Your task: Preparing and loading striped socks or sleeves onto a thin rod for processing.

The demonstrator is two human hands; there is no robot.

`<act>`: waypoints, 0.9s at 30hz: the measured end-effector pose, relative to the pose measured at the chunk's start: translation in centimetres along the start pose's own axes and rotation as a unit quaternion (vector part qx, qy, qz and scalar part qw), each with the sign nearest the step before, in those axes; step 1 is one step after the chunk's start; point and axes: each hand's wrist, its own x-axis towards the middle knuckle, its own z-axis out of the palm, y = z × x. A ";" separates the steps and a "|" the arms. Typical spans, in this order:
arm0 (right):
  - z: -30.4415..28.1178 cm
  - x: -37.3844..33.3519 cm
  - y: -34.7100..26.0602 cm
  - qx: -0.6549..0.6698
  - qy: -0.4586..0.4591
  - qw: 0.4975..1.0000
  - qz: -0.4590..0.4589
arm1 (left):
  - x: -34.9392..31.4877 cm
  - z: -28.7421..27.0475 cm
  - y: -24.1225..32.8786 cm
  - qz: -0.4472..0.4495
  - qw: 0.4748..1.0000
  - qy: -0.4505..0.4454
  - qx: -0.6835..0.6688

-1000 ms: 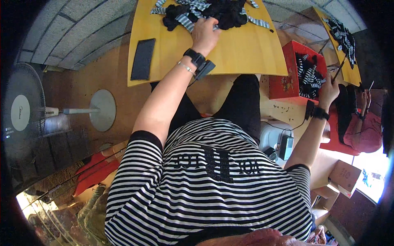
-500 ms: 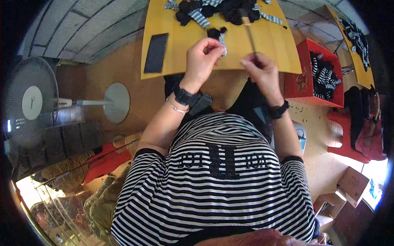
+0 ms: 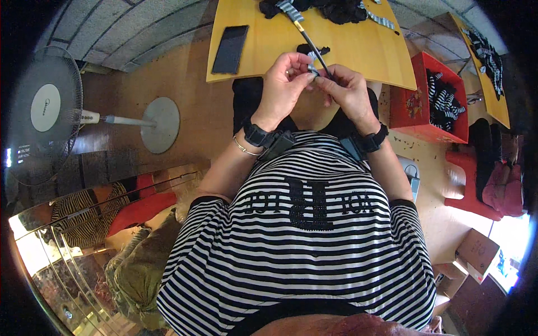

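Both my hands meet just in front of the yellow table's near edge. My left hand [image 3: 282, 89] is closed, thumb and finger pinching a small grey-striped and black knit piece [image 3: 312, 57]. Its dark end extends over the tabletop. My right hand [image 3: 348, 94] is closed round a thin dark rod [image 3: 317, 51] that slants up and left, with a tan-gold band near its far end. My right thumb tip also comes up against the knit piece at the left fingertips; whether it grips the fabric I cannot tell. The rod's lower end is hidden in my right hand.
On the yellow table [image 3: 263, 56] lie a dark phone-like slab [image 3: 230, 50] at left and a heap of black and striped knit pieces [image 3: 342, 10] at the far side. A red box [image 3: 407, 98] of similar pieces stands at right. A fan [image 3: 45, 107] stands at left.
My hands have come together; the right has moved left toward the pinched knit piece. The rod now leans further left. The whole view has shifted slightly.
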 end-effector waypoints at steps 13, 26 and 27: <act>-1.7 -0.2 -0.9 -0.150 0.025 0.988 0.019 | -0.6 0.3 0.5 -0.077 0.994 -0.070 0.025; 0.2 0.2 0.6 0.124 0.010 0.985 0.123 | -0.4 0.7 -0.8 -0.100 0.994 0.021 -0.049; 0.1 0.3 1.0 0.134 0.019 0.982 0.135 | -0.3 0.7 -0.7 -0.100 0.995 0.026 0.015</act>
